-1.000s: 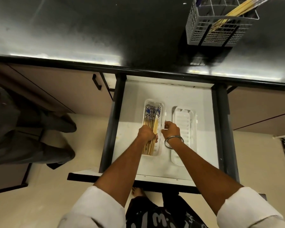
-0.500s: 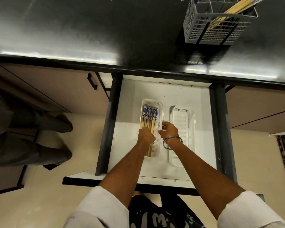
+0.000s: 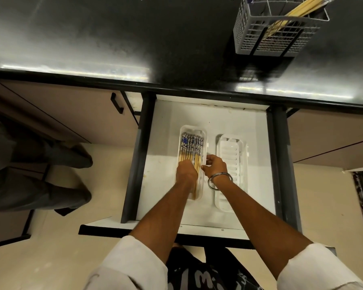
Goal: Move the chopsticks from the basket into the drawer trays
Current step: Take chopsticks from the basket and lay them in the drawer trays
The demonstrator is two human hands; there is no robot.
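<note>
The left hand (image 3: 186, 171) lies knuckles-up over the near half of the chopsticks in the left tray (image 3: 192, 164), its fingers curled down onto them, so their middle stretch is hidden and whether it truly grips them cannot be told; only their patterned blue-and-white tops (image 3: 192, 143) at the tray's far end and a few tan tips near its front end show. They are packed too closely to count. The right hand (image 3: 215, 165), a metal bangle (image 3: 219, 181) on its wrist, hovers just beside that tray's right rim with fingers loosely curled and nothing seen in them. Two white trays lie side by side in the open drawer (image 3: 166, 164), toward its middle; the right tray (image 3: 232, 170) holds only its own ribbed floor. More chopsticks (image 3: 298, 11) lean in the grey mesh basket (image 3: 275, 34) at the far right of the black counter (image 3: 113, 38), their upper ends cut off by the frame. A second person's dark trouser legs (image 3: 29, 174) stand on the pale floor at left, beside a brown cabinet door with a black handle (image 3: 116, 102).
</note>
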